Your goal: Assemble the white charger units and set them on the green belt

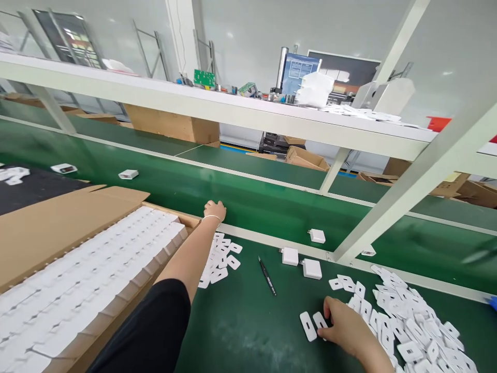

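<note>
A pale grey wall (248, 31) stands behind a white-edged shelf (233, 109), with perhaps a window (73, 39) upper left.

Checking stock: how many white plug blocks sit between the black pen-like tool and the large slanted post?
3: left block and right block on the bench, third block beyond the rail.

A white, round-cornered slotted plate (318, 318) lies on the green worktop (240, 331), partly hidden by the right hand (341, 325), just beside a matching plate (306, 321).
</note>
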